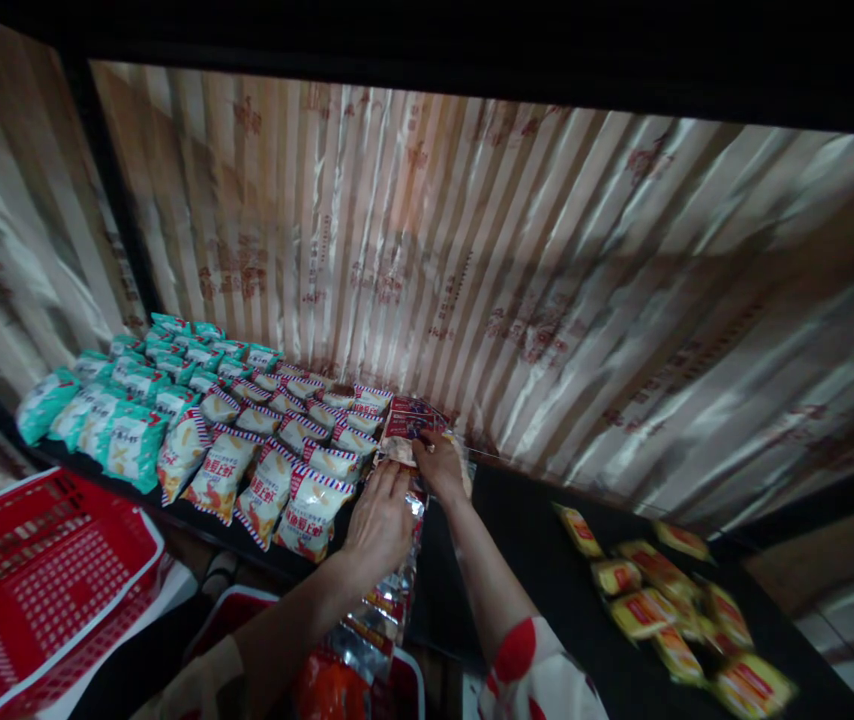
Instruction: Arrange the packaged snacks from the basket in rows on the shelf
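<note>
Just below the centre of the frame, the left hand [383,518] lies with its fingers extended over the lower part of a dark red packet [413,415]. The right hand [440,466] touches this packet with bent fingers; I cannot tell if it grips. Left of them stand rows of striped-edge packets [311,510], then teal packets [133,443] farther left. Yellow packets [643,612] lie at lower right, and one red basket [71,572] is at lower left.
</note>
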{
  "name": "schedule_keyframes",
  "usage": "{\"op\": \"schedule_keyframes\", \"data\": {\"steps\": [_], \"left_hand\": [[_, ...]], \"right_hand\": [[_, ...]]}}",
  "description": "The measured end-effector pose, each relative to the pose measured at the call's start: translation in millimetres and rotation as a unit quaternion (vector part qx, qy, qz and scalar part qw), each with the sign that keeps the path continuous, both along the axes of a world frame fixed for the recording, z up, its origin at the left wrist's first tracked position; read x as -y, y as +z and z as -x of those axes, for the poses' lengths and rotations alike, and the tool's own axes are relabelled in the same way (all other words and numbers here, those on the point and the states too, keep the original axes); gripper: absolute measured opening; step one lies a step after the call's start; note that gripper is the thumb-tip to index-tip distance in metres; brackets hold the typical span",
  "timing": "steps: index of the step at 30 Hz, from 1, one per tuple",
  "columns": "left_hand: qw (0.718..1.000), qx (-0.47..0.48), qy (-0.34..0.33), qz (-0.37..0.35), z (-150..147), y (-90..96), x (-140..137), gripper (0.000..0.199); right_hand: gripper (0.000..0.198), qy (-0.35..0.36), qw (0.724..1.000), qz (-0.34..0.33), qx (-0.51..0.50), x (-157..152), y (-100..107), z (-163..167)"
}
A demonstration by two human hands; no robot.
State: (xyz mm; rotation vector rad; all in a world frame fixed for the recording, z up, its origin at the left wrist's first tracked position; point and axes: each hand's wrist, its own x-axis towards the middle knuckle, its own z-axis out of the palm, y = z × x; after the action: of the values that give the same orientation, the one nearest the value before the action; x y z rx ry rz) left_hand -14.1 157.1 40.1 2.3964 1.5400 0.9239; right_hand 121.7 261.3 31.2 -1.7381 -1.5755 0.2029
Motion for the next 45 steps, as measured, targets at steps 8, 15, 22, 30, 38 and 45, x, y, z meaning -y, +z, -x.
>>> {"op": "schedule_keyframes", "data": {"steps": [8, 15, 22, 30, 38, 45], "left_hand": [[1.0, 0.014, -0.008, 0.003, -4, -5.9, -4, 0.046], [1.0, 0.009, -0.006, 0.018, -5, -3.7, -7, 0.045], [1.0, 0.019, -0.012, -0.003, -1, -7.0, 3, 0.043], [0.979, 0.158, -0.126, -0.037, 22, -12.6, 81, 0.037], [0.951, 0.018, -0.206, 0.228, 82, -101.0, 192, 0.033], [0.886, -0.009, 0.011, 0.463, 118, -163.5, 196, 0.028]], "right_hand": [[0.028, -0.017, 0.998, -0.02, 0.057, -2, -8, 0], [0.033, 0.021, 0.998, -0.013, 0.053, 1, -8, 0], [0.032, -0.007, 0.997, -0.046, -0.064, 26, -2, 2], [0.039, -0.017, 0.947, -0.119, -0.297, 124, 1, 15], [0.03, 0.075, 0.942, 0.039, -0.326, 262, -44, 57], [0.033, 0.281, 0.889, 0.352, -0.075, 296, -109, 102]]}}
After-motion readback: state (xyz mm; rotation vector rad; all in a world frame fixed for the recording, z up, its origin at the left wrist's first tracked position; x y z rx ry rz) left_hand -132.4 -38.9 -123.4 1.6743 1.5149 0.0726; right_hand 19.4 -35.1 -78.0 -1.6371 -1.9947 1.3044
